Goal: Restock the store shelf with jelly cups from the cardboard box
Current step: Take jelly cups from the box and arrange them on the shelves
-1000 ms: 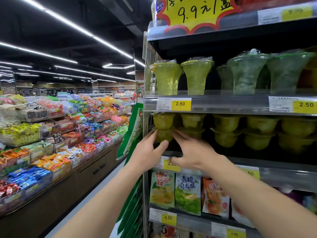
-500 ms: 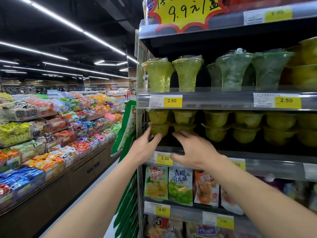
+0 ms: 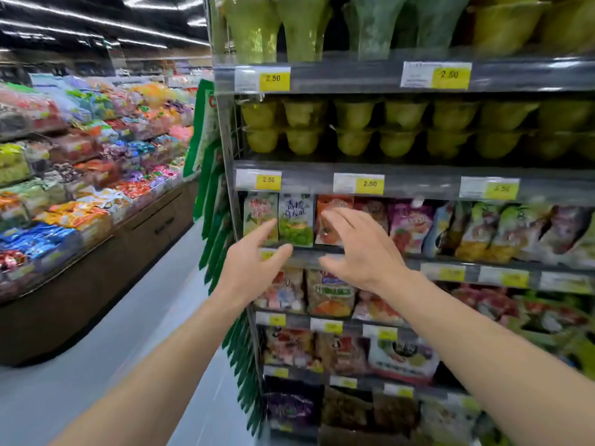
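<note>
In the head view, both hands hang in front of the shelving, below the shelf (image 3: pixel 418 183) that carries the jelly cups (image 3: pixel 354 130). The left hand (image 3: pixel 254 268) is released, fingers spread and holding nothing, in front of the hanging snack bags (image 3: pixel 296 220). The right hand (image 3: pixel 360 249) is likewise released and empty, fingers straight, in front of the orange bag (image 3: pixel 333 204). The jelly cups sit two high in a row along that shelf, yellow-green, with tall cone cups (image 3: pixel 302 30) on the shelf above. The cardboard box is not in view, so I cannot tell where it stands.

The likely risk is in the stacked cups: the left-end pair stands close to the shelf's open side, and a careless bump while adding more could tip a stack off the edge. The picture is blurred, so the hands may also brush the snack bags off their hooks.
</note>
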